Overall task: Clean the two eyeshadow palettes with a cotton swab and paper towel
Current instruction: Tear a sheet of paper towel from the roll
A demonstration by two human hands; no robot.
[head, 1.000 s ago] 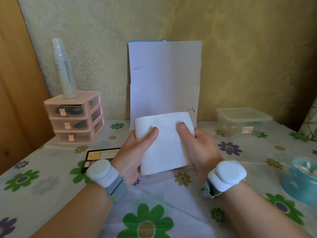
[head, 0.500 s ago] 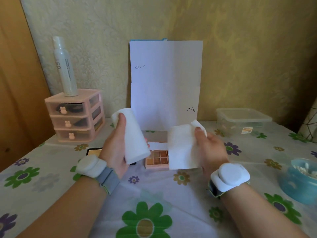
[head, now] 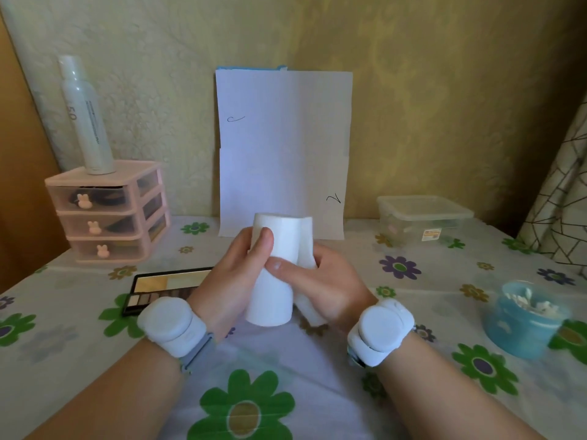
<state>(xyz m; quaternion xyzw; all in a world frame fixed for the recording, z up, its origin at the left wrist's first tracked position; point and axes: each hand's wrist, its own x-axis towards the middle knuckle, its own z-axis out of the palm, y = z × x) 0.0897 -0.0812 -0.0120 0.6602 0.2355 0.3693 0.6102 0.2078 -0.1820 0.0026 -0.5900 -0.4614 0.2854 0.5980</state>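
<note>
Gripping the paper towel roll (head: 273,296) in my left hand (head: 224,281), I clutch a loose sheet (head: 306,242) in my right hand (head: 333,287), thumb against the roll.

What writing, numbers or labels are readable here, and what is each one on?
"50": printed on the white bottle; the fine print running along it is too small to read.
Paper sheet: only two pen squiggles, no legible word.
Sticker on the clear container: too blurred to read.
</note>
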